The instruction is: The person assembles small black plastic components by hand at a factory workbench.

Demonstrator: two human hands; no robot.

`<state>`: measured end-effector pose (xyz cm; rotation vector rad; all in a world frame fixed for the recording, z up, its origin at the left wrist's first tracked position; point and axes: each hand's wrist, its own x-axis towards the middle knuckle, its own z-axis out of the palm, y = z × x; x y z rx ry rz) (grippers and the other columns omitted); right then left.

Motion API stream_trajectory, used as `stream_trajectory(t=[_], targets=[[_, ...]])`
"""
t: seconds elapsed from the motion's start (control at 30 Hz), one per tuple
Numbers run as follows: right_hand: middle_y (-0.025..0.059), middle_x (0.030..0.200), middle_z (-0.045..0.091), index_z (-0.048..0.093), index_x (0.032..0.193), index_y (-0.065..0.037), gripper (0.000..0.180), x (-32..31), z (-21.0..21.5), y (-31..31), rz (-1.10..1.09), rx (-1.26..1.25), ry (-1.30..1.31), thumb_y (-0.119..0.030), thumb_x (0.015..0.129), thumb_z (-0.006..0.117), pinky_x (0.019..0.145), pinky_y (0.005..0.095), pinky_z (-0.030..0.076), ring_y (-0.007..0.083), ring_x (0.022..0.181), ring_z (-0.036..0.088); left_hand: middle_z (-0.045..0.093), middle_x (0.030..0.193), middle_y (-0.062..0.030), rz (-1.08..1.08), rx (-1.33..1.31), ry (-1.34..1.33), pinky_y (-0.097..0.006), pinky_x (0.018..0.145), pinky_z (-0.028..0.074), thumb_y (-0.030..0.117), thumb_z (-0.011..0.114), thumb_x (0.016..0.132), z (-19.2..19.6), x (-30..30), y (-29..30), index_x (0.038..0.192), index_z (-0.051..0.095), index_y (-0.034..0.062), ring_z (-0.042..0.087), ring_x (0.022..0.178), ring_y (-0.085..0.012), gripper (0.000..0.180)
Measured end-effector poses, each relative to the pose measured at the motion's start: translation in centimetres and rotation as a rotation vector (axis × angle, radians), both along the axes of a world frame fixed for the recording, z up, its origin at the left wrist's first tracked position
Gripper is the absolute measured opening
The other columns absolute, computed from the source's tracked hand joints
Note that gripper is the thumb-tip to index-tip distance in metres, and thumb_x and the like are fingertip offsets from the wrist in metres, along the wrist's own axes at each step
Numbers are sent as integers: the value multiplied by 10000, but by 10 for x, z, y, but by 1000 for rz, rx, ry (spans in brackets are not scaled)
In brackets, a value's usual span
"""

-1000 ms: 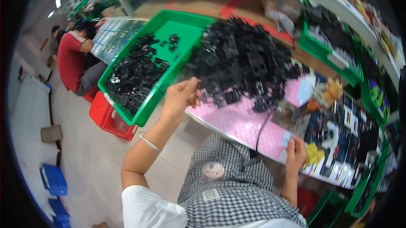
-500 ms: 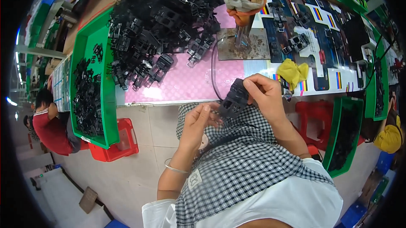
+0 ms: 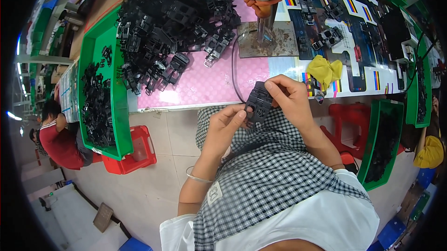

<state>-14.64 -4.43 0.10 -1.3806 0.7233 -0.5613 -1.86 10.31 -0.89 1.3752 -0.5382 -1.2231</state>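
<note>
Head view: above a black-and-white checked apron [image 3: 265, 172], the left hand [image 3: 225, 124], thumb uppermost, pinches the lower end of a slotted black plastic part [image 3: 259, 103]; the right hand [image 3: 292, 99] grips its upper end, near a pink-topped table [image 3: 200, 90].

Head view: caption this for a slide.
Both hands hold a black part at a bench bearing a heap of black parts.

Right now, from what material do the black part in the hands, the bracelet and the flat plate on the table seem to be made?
Part: probably moulded plastic, black and mostly matte, with neat openings. Bracelet: likely polished metal; it is silvery and catches light. Plate: perhaps steel, dull grey, with brown rust-like stains.
</note>
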Motion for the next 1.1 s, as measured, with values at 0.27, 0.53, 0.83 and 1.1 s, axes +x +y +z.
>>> stream_trajectory(t=[0.27,0.53,0.83,1.1], targets=[[28,811,581,568,1099,9,256,4,-15,4,7,-4,-141,-168,942,471,525,176,434,70,642,543,536,887,-27,73,-126,890,-213,595,408,168,536,909,-15,-7,7,1112,506,26,491,744,-113,250],[-22,679,565,608,890,-4,108,2,-12,-7,81,89,16,-107,856,619,487,156,407,16,544,495,442,828,-21,72,-105,1378,-186,594,393,182,482,928,-27,-28,2,1147,459,20,422,697,-119,274],[-16,647,569,621,841,-13,151,-12,-9,-7,96,118,-3,-164,852,624,485,192,409,36,540,503,451,838,-23,-12,-32,1247,-227,640,399,220,518,906,-30,-37,6,1112,499,28,435,727,-126,282],[-26,622,542,612,846,-28,125,-111,14,-72,-484,-144,-3,-150,872,596,482,170,379,31,528,498,517,820,-39,-99,72,1006,-247,650,435,210,432,961,-18,-41,-7,1035,527,54,506,747,-156,197]])
